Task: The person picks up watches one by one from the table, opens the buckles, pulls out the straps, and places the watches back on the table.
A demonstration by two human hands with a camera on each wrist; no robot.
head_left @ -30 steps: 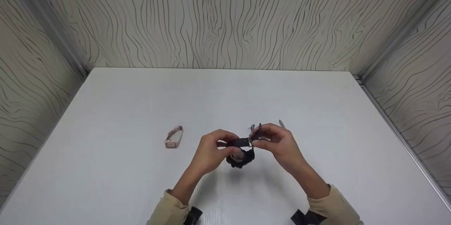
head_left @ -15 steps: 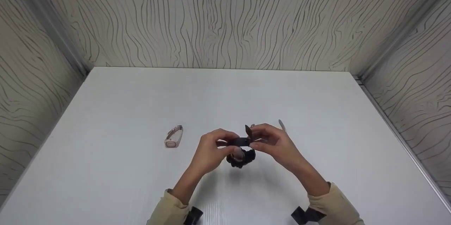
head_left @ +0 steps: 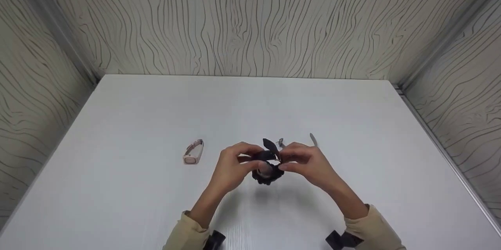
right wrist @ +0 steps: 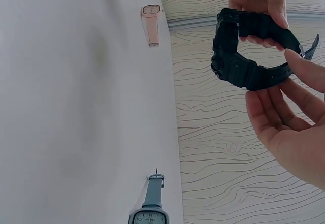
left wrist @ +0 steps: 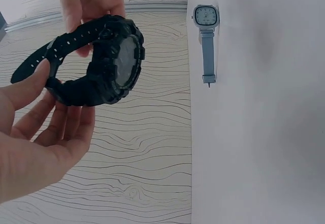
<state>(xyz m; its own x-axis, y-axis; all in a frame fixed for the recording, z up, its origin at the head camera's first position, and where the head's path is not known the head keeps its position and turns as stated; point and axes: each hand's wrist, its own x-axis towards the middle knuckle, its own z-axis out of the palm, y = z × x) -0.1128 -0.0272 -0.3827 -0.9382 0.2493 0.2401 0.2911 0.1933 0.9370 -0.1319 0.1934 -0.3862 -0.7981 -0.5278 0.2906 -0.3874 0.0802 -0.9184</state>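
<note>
A bulky black wristwatch (left wrist: pixel 109 64) is held above the table by both hands, its strap bent into a loop. My left hand (head_left: pixel 233 166) pinches the strap near the buckle, thumb on one side and fingers beneath. Opposite it, my right hand (head_left: pixel 307 162) pinches the other part of the strap. The holed strap end (head_left: pixel 270 145) sticks up past the buckle area in the head view and points out to the left in the left wrist view. In the right wrist view a bit of metal buckle (right wrist: pixel 301 51) shows beside the thumb.
On the white table (head_left: pixel 137 125), a pink wristwatch (head_left: pixel 192 152) lies left of my hands. Behind my right hand lies a blue-grey watch (left wrist: pixel 207 41), partly hidden in the head view. A wood-patterned wall (head_left: pixel 250 23) closes off the back.
The free strap end has swung from near upright by the right fingers to leaning left. My right fingers have shifted slightly down along the strap; my left hand stays nearly still.
</note>
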